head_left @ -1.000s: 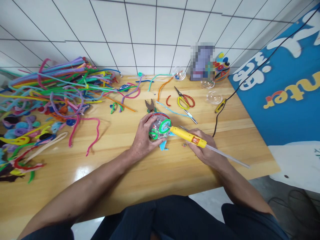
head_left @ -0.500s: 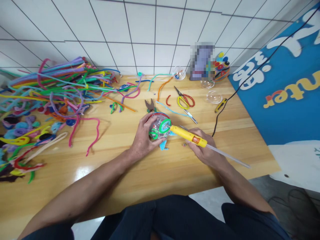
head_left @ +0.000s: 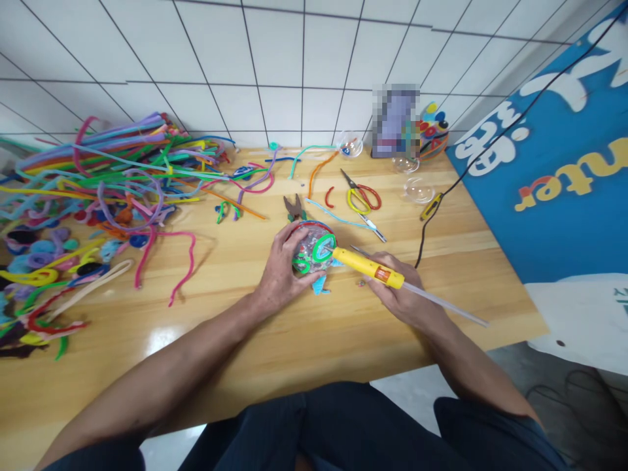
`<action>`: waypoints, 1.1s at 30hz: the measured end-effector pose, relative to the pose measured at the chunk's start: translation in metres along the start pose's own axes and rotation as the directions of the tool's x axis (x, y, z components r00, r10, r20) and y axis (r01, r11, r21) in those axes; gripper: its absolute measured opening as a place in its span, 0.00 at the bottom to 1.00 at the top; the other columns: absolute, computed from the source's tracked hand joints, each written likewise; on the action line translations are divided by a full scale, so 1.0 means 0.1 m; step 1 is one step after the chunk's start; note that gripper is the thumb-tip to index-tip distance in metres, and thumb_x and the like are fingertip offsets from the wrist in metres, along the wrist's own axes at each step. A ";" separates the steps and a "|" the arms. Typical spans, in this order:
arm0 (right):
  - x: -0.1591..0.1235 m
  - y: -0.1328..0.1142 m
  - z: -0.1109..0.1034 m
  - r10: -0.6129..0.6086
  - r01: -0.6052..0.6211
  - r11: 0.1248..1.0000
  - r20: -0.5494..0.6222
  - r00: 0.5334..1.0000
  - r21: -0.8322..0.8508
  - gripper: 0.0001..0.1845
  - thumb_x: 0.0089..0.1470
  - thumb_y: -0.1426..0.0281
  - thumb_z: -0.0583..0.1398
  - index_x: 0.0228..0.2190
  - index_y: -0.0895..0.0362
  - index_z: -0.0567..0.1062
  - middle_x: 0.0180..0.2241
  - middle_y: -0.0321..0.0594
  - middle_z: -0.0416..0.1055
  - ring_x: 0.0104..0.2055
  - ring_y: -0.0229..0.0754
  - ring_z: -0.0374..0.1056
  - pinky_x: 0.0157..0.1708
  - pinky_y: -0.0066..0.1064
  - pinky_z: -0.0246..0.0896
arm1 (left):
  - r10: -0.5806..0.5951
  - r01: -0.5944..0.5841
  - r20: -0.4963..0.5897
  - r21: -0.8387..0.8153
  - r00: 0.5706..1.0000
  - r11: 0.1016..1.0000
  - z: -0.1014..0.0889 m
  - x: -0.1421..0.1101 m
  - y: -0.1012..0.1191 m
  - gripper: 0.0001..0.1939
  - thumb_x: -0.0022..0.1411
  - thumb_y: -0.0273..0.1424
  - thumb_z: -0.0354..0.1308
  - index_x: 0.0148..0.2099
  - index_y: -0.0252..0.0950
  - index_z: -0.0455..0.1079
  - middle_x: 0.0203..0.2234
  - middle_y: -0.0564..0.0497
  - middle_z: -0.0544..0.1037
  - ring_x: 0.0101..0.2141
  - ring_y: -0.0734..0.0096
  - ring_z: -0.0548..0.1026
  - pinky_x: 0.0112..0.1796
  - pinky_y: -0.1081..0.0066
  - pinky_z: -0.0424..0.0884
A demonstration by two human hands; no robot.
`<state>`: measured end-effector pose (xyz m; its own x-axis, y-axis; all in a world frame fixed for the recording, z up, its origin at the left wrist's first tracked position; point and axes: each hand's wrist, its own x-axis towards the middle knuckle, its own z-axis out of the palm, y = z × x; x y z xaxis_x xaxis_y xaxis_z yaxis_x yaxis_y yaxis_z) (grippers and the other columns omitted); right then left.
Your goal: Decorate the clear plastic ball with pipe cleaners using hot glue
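Note:
My left hand [head_left: 280, 268] curls around a clear plastic ball [head_left: 312, 244] on the wooden table [head_left: 235, 327]; the ball carries green pipe-cleaner loops and a red rim. A blue pipe-cleaner piece [head_left: 321, 285] pokes out beneath it. My right hand [head_left: 402, 297] grips a yellow hot glue gun [head_left: 369, 268], its nozzle touching the green loop on the ball's right side. A translucent glue stick [head_left: 449, 307] sticks out of the gun's back.
A big heap of coloured pipe cleaners [head_left: 98, 190] fills the table's left. Pliers [head_left: 293, 207], yellow-and-red scissors [head_left: 362, 195], clear half-spheres [head_left: 418, 190], a black cord [head_left: 432, 216] and a finished decorated ball [head_left: 432, 135] lie behind. A blue banner [head_left: 554, 176] stands right.
Hardly anything differs: both hands keep their hold, and the glue gun's nozzle stays on the green loop. The view has shifted very slightly.

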<state>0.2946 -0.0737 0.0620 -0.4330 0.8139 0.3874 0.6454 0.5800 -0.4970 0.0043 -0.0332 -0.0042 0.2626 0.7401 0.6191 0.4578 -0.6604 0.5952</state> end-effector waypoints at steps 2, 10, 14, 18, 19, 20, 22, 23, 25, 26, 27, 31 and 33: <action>0.00 0.00 0.00 -0.008 0.008 1.000 -0.003 1.000 0.003 0.11 0.70 0.72 0.60 0.52 0.50 0.72 0.43 0.42 0.82 0.42 0.46 0.81 0.40 0.37 0.77 | -0.002 0.002 -0.004 -0.007 1.000 1.000 0.00 0.00 0.00 0.46 0.68 0.47 0.73 0.78 0.46 0.54 0.69 0.37 0.65 0.70 0.43 0.68 0.67 0.42 0.72; -0.01 0.01 0.00 -0.010 0.010 1.000 -0.009 1.000 0.019 0.10 0.69 0.71 0.61 0.50 0.49 0.73 0.43 0.41 0.82 0.41 0.47 0.82 0.41 0.37 0.77 | -0.005 0.005 0.003 -0.008 1.000 1.000 0.00 0.00 0.01 0.46 0.68 0.47 0.73 0.78 0.45 0.54 0.69 0.36 0.65 0.71 0.43 0.67 0.67 0.41 0.72; -0.01 0.00 -0.01 0.009 -0.009 1.000 0.005 1.000 0.020 0.09 0.69 0.71 0.61 0.50 0.49 0.72 0.42 0.41 0.82 0.41 0.47 0.81 0.41 0.37 0.77 | -0.013 0.013 0.016 0.010 1.000 1.000 -0.01 0.00 0.01 0.47 0.67 0.45 0.74 0.78 0.46 0.53 0.69 0.37 0.65 0.70 0.42 0.67 0.67 0.40 0.71; 0.00 -0.02 -0.03 0.007 -0.007 1.000 0.011 1.000 0.025 0.10 0.69 0.72 0.61 0.50 0.49 0.72 0.42 0.40 0.82 0.42 0.47 0.81 0.41 0.37 0.77 | -0.011 0.011 0.015 0.007 1.000 1.000 0.00 -0.01 0.00 0.48 0.66 0.45 0.75 0.78 0.47 0.53 0.69 0.37 0.65 0.70 0.42 0.67 0.67 0.39 0.71; 0.00 -0.02 -0.03 0.007 -0.008 1.000 0.014 1.000 0.025 0.10 0.69 0.72 0.61 0.50 0.49 0.72 0.41 0.40 0.82 0.41 0.47 0.81 0.41 0.37 0.77 | -0.011 0.011 0.013 0.006 1.000 1.000 0.00 -0.01 0.00 0.48 0.66 0.45 0.75 0.78 0.47 0.53 0.69 0.37 0.65 0.70 0.42 0.67 0.67 0.40 0.71; 0.00 -0.03 -0.03 0.010 -0.011 1.000 0.016 1.000 0.025 0.09 0.69 0.71 0.61 0.49 0.49 0.73 0.41 0.40 0.82 0.41 0.47 0.81 0.40 0.37 0.76 | -0.011 0.011 0.010 0.008 1.000 1.000 0.00 -0.01 0.00 0.48 0.66 0.45 0.75 0.78 0.47 0.53 0.69 0.37 0.65 0.70 0.42 0.67 0.67 0.40 0.71; 0.01 -0.04 -0.03 0.030 -0.031 0.999 0.027 0.999 0.030 0.07 0.70 0.71 0.60 0.48 0.49 0.74 0.40 0.40 0.82 0.39 0.47 0.81 0.39 0.37 0.76 | -0.012 0.012 0.007 0.012 1.000 1.000 0.00 -0.01 0.00 0.48 0.66 0.45 0.75 0.77 0.46 0.53 0.69 0.37 0.65 0.70 0.42 0.68 0.67 0.40 0.72; 0.01 -0.05 -0.03 0.047 -0.048 0.998 0.036 0.998 0.033 0.06 0.70 0.70 0.60 0.47 0.50 0.75 0.40 0.40 0.81 0.38 0.47 0.80 0.39 0.37 0.75 | -0.014 0.014 0.007 0.013 1.000 1.000 0.00 -0.01 0.00 0.48 0.66 0.45 0.75 0.77 0.46 0.53 0.69 0.37 0.65 0.70 0.42 0.68 0.67 0.40 0.72; 0.01 -0.06 -0.04 0.089 -0.092 0.995 0.062 0.994 0.043 0.05 0.70 0.69 0.60 0.46 0.49 0.76 0.38 0.40 0.81 0.36 0.47 0.80 0.37 0.37 0.74 | -0.023 0.023 0.009 0.018 1.000 1.000 0.00 -0.01 0.00 0.48 0.65 0.45 0.75 0.77 0.46 0.53 0.69 0.37 0.64 0.70 0.42 0.68 0.67 0.40 0.72; 0.01 -0.07 -0.04 0.112 -0.116 0.992 0.077 0.991 0.050 0.05 0.70 0.68 0.60 0.45 0.49 0.76 0.37 0.39 0.81 0.35 0.47 0.79 0.36 0.37 0.74 | -0.029 0.028 0.010 0.020 1.000 0.999 0.00 -0.01 0.01 0.48 0.65 0.45 0.75 0.77 0.47 0.53 0.69 0.36 0.64 0.70 0.42 0.68 0.67 0.40 0.72; 0.01 -0.07 -0.04 0.127 -0.132 0.990 0.087 0.988 0.057 0.05 0.70 0.68 0.60 0.45 0.49 0.77 0.36 0.38 0.81 0.34 0.47 0.79 0.35 0.37 0.73 | -0.033 0.033 0.011 0.022 0.999 0.999 0.00 -0.01 0.00 0.48 0.65 0.45 0.75 0.77 0.47 0.53 0.70 0.36 0.64 0.70 0.42 0.68 0.67 0.39 0.72; 0.02 -0.06 -0.05 0.131 -0.140 0.987 0.105 0.986 0.081 0.06 0.70 0.68 0.60 0.46 0.48 0.77 0.33 0.38 0.80 0.32 0.47 0.78 0.34 0.38 0.72 | -0.041 0.040 0.014 0.032 0.999 0.999 0.00 -0.01 0.00 0.49 0.64 0.46 0.76 0.77 0.47 0.53 0.70 0.36 0.64 0.70 0.41 0.68 0.67 0.38 0.71; 0.02 -0.05 -0.05 0.117 -0.128 0.988 0.111 0.987 0.091 0.06 0.70 0.67 0.60 0.45 0.48 0.78 0.33 0.38 0.80 0.32 0.47 0.77 0.33 0.38 0.73 | -0.049 0.048 0.022 0.040 0.999 0.998 0.00 -0.01 -0.01 0.51 0.63 0.46 0.77 0.77 0.48 0.52 0.70 0.37 0.64 0.70 0.40 0.68 0.67 0.38 0.71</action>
<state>0.2939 -0.0746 0.0691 -0.4213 0.8751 0.2381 0.6355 0.4722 -0.6109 0.0037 -0.0339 -0.0055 0.2583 0.7740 0.5781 0.5033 -0.6186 0.6033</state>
